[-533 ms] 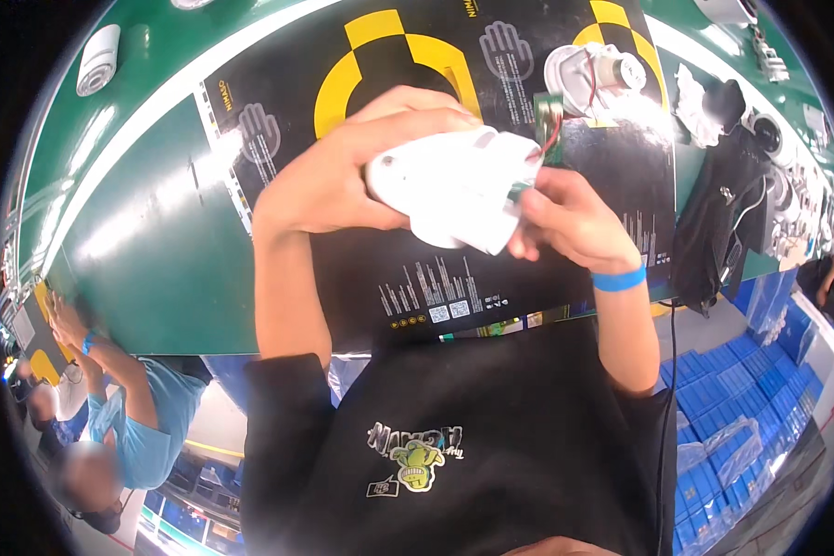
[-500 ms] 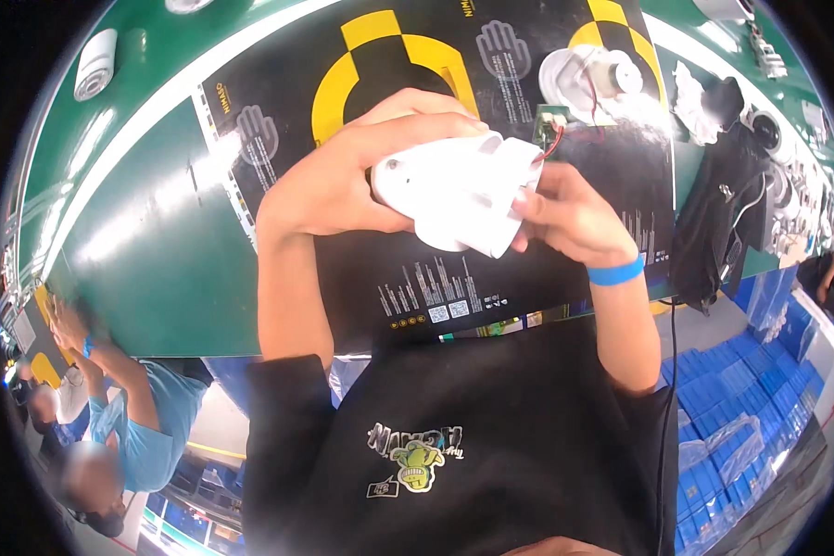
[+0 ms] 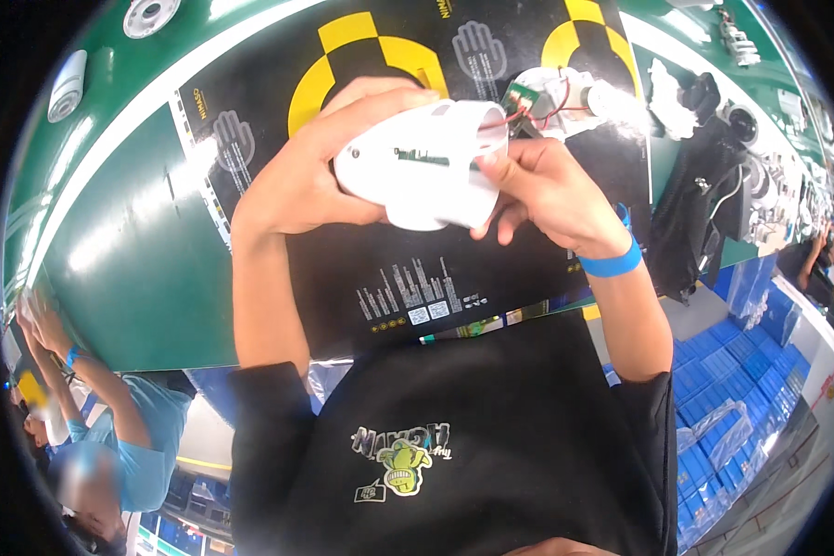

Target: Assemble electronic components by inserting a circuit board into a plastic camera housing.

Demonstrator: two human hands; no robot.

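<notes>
- White plastic housing: held above black mat, interior mostly hidden.
- Left hand: curled around it, some fingertips hidden.
- Right hand: half-curled, thumb at open rim; grip cannot be told.
- Green circuit board: lower edge unclear.

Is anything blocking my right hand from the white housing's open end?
Nothing visible: your right hand touches the rim of the white housing. Red wires leave the opening higher up.

Head view: one fisheye, worn on head, facing down; left hand and right hand close, shirt near, bench far.
</notes>
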